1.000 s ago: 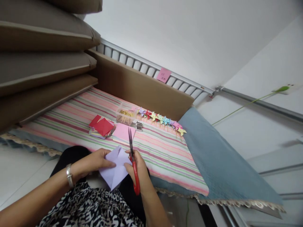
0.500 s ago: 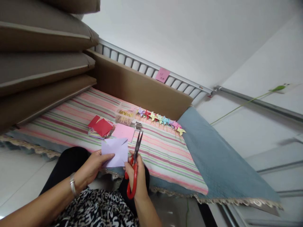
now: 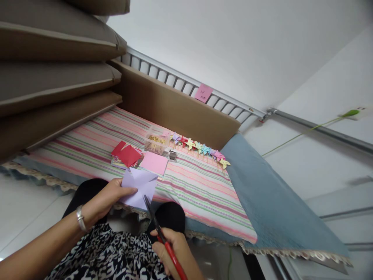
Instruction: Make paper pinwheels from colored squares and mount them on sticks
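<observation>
Gripping red-handled, dark-bladed scissors [image 3: 153,216], the right hand [image 3: 176,239] drops lower, seemingly aligning a cut in square lilac paper [image 3: 141,184] the left hand [image 3: 112,196] pinches.

We have a bare stretch of striped cloth [image 3: 206,204] to pass over, right of the pink paper [image 3: 154,163]. Between our left hand [image 3: 112,195] and right hand [image 3: 173,247], the purple paper [image 3: 136,184] and scissors [image 3: 155,221] block the way. Beyond stand the box [image 3: 153,148] and pinwheels [image 3: 205,149], then the board [image 3: 177,105]; cushions [image 3: 58,81] wall off our left.
</observation>
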Available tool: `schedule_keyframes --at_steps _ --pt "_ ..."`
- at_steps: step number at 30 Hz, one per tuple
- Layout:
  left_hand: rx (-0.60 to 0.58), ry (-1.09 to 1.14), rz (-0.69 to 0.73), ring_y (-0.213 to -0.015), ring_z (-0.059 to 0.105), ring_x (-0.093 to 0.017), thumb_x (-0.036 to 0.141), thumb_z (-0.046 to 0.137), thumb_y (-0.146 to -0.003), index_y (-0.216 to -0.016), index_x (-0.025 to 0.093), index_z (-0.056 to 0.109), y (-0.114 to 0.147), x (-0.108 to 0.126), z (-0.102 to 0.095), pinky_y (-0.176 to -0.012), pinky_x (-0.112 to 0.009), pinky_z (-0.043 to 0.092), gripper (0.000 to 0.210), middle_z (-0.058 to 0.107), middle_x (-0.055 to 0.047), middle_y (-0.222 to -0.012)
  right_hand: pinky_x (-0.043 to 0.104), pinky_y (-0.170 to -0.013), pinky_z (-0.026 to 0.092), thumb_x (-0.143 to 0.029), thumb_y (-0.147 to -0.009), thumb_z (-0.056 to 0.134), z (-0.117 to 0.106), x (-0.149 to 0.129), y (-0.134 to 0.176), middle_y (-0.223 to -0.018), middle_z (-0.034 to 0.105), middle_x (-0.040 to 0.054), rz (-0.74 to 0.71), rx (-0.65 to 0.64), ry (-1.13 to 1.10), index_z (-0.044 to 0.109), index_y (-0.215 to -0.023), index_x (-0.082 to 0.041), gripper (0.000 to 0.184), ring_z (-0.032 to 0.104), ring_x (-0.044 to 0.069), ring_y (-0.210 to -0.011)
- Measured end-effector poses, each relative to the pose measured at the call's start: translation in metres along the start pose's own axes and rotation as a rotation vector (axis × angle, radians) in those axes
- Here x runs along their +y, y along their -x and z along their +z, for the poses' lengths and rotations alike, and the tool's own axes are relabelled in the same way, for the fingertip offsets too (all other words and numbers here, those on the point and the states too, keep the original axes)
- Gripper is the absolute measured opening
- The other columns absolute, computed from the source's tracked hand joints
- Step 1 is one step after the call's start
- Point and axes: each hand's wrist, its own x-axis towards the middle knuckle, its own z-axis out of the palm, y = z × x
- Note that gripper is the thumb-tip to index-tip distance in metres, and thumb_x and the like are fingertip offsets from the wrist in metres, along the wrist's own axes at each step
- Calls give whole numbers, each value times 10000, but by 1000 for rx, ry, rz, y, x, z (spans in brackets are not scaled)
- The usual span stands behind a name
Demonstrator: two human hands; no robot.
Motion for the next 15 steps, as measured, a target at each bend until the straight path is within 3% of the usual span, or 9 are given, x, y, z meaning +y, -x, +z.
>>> schedule_keyframes --at_steps 8,15 --pt "-75 24 -14 -558 591 -163 279 749 -625 -875 72 683 2 -4 -1 -533 -247 427 331 725 -75 -708 242 -623 469 -422 -751 682 -3 -2 -2 -614 590 0 -95 54 90 744 -1014 -196 352 575 182 -650" --pt "-99 12 -40 -511 555 -146 277 742 -606 -840 77 681 1 -2 0 -489 -235 386 314 708 -61 -661 246 -663 463 -379 -748 670 -4 -2 -3 -677 626 -7 -85 25 104 744 -1028 -192 345 560 167 -648"
